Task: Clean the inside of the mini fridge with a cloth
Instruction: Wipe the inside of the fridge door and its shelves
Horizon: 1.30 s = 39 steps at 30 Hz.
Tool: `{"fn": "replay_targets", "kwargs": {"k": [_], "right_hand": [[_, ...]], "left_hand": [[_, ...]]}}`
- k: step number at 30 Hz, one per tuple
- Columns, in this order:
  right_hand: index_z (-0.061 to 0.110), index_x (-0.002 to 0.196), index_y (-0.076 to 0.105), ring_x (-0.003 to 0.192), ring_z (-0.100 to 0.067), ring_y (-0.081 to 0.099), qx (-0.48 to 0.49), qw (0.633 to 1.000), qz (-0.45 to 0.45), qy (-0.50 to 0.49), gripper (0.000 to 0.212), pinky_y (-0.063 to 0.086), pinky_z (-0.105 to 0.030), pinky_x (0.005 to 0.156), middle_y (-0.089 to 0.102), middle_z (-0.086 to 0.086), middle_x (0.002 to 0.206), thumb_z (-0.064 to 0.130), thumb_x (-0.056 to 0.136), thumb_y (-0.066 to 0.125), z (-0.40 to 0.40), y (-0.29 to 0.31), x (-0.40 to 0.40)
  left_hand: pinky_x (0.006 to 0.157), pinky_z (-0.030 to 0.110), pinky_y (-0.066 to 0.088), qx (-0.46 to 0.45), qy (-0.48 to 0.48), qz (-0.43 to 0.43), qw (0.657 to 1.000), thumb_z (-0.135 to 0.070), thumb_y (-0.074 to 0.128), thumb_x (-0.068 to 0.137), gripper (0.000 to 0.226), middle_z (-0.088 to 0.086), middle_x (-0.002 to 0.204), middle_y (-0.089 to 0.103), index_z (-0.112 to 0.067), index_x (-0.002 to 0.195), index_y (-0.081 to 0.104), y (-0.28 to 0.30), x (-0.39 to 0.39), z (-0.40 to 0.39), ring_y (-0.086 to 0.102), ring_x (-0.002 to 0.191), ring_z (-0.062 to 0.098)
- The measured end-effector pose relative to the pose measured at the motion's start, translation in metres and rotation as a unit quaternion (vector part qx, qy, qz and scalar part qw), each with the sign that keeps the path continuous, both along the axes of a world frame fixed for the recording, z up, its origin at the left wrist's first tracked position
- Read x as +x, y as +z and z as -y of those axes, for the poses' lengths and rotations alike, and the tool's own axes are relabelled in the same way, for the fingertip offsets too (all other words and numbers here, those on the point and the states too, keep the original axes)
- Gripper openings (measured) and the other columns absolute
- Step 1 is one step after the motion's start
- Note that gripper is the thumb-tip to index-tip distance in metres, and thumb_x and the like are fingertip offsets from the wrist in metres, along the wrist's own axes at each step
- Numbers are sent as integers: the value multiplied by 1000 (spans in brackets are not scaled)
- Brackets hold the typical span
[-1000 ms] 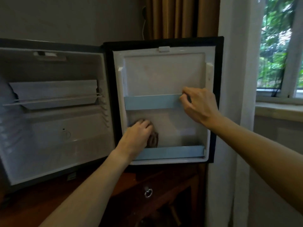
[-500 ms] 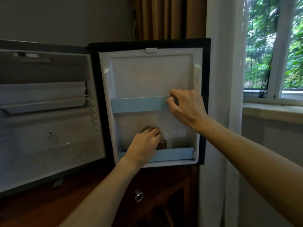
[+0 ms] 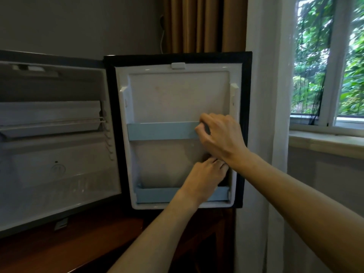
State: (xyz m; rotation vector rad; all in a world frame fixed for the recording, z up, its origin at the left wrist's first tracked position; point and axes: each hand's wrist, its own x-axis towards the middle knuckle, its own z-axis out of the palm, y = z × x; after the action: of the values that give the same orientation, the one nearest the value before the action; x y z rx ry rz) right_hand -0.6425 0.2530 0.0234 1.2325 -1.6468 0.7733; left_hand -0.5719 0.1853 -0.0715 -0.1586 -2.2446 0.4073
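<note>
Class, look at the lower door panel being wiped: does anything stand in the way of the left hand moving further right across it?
Yes. The right hand gripping the upper blue rail has its wrist just above the left hand, and the door liner's right wall is close.

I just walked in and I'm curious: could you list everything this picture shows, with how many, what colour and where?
White-lined mini fridge cabinet: one, open, at left.
Black-edged fridge door with white inner liner: one, swung open, centre.
Pale blue plastic door rails: two, upper and lower, across the door liner.
Wire shelf: one, whitish, inside the cabinet.
Dark brown wooden cabinet: one, under the fridge.
Mustard curtain: one, behind the door.
White sheer curtain: one, right of the door.
White-framed window: one, far right, green leaves outside.
Cleaning cloth: mostly hidden under the left hand; colour unclear.
Left hand: one, pressed into the door's lower right corner.
Right hand: one, grip on the upper rail's right end.
</note>
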Motion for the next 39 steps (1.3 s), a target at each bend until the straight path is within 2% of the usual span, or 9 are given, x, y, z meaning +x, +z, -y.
{"fn": "replay_targets", "kwargs": {"k": [2, 4, 11, 15, 19, 26, 30, 34, 39], "right_hand": [[17, 75, 54, 56, -16, 45, -6, 1000, -3, -3, 28, 40, -36, 64, 51, 3, 63, 34, 93, 40, 1, -2, 0], [16, 75, 54, 56, -16, 44, -6, 1000, -3, -3, 28, 39, -36, 64, 51, 3, 63, 33, 93, 40, 2, -3, -1], [16, 76, 55, 57, -18, 46, -2, 1000, 3, -2, 30, 40, -38, 64, 54, 1, 65, 34, 92, 38, 0, -1, -3], [17, 77, 56, 58, -18, 48, -5, 1000, 2, 6, 28, 41, -38, 64, 55, 2, 66, 34, 91, 39, 0, -1, 1], [18, 80, 56, 58, -18, 49, 2, 1000, -1, 12, 25, 43, -39, 65, 56, 1, 68, 33, 92, 41, -5, 0, 3], [18, 75, 53, 56, -18, 46, 12, 1000, 6, -9, 26, 44, -41, 65, 54, 1, 65, 33, 92, 40, -7, 2, 7], [18, 74, 53, 55, -18, 45, 16, 1000, 7, -13, 26, 44, -41, 64, 53, 1, 64, 34, 91, 40, -10, 2, 11], [18, 74, 52, 55, -17, 44, 13, 1000, 5, -19, 26, 43, -39, 63, 53, 2, 64, 34, 90, 41, -7, 1, 9], [18, 75, 54, 54, -17, 45, 10, 1000, 5, -17, 25, 44, -39, 62, 54, 2, 64, 34, 91, 43, -3, 0, 8]], "left_hand": [[42, 20, 20, 27, -24, -42, 998, 8, 90, 45, 40, 1, 59, 58, -12, 65, 61, 11, -3, -2, 55, 50, 15], [43, 19, 19, 42, -31, -66, 996, 10, 89, 44, 42, 1, 52, 53, -12, 60, 57, 14, -5, -3, 52, 46, 15], [51, 30, 54, 87, -25, -8, 996, 3, 86, 64, 35, 5, 92, 65, -9, 91, 69, -23, -18, 6, 65, 84, 21], [47, 29, 49, 28, 16, 43, 999, 0, 81, 71, 36, 2, 102, 62, -12, 101, 66, -8, -5, 7, 61, 92, 19], [45, 34, 44, -13, 25, 47, 998, -2, 75, 73, 30, 6, 106, 59, -13, 98, 62, 0, 30, 37, 58, 96, 25], [57, 43, 57, -23, 128, 20, 991, -7, 65, 79, 20, 9, 109, 58, -10, 99, 62, 23, 116, 118, 57, 105, 30], [46, 37, 53, -8, 148, 12, 989, -4, 79, 71, 29, 8, 106, 61, -10, 94, 63, 29, 121, 121, 60, 99, 29], [44, 41, 51, -7, 136, -10, 991, -7, 74, 76, 22, 6, 102, 58, -11, 92, 59, 40, 117, 123, 58, 94, 28], [62, 43, 57, 35, 127, -34, 991, 0, 73, 78, 21, 11, 106, 60, -8, 95, 63, 12, 113, 124, 59, 94, 31]]}}
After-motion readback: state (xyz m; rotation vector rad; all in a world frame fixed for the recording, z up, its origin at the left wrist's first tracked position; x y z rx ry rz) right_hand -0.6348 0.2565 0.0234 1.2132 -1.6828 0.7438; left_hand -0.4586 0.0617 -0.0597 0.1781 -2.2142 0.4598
